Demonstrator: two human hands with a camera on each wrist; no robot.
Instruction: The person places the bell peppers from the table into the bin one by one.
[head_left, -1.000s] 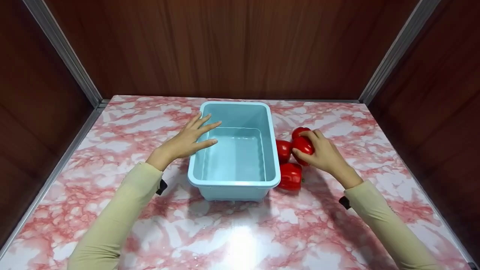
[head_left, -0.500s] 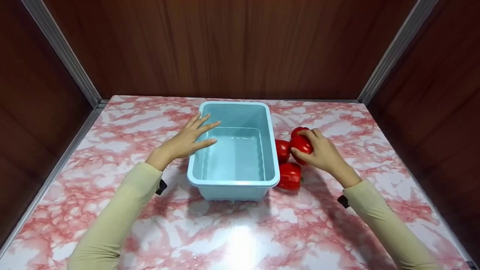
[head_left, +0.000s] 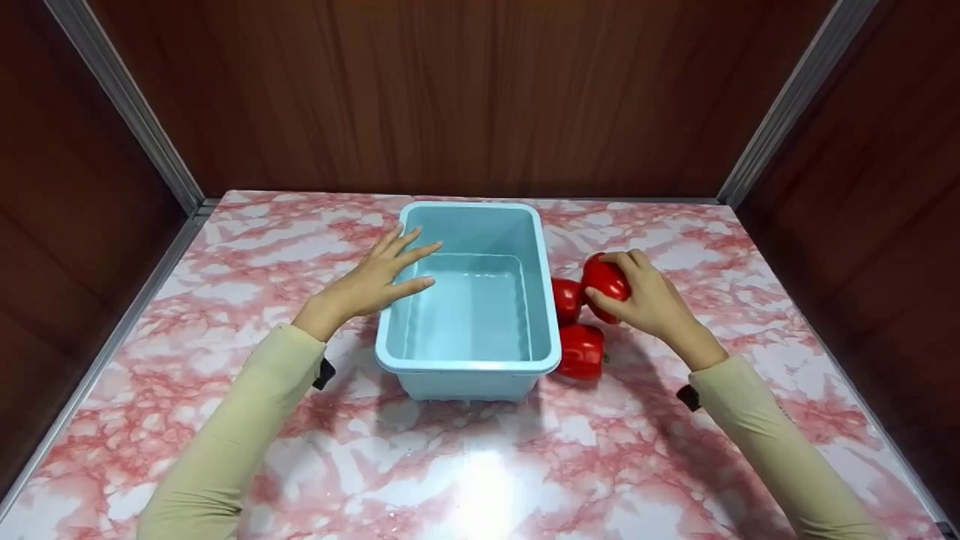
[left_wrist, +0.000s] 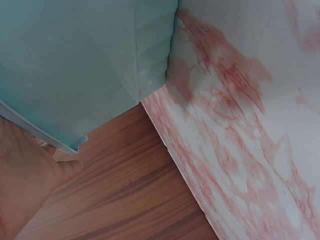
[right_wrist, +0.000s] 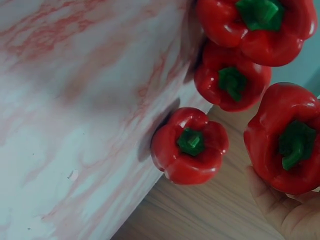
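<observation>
My right hand grips a red bell pepper, fingers over its far side and thumb at the near side. In the right wrist view this held pepper shows its green stem, raised beside the others. Two more bell peppers, one farther and one nearer, lie against the right side of a light blue plastic bin. Another bell pepper, hidden in the head view, sits apart in the right wrist view. My left hand rests on the bin's left rim, fingers straight and spread.
The bin stands mid-table, its bare floor showing. A red-and-white marbled table extends around it. Dark wood-grain panels with grey metal corner posts enclose the back and both sides.
My right hand has raised its bell pepper slightly and away from me, so it now covers the one behind it. The left hand and bin have stayed put.
</observation>
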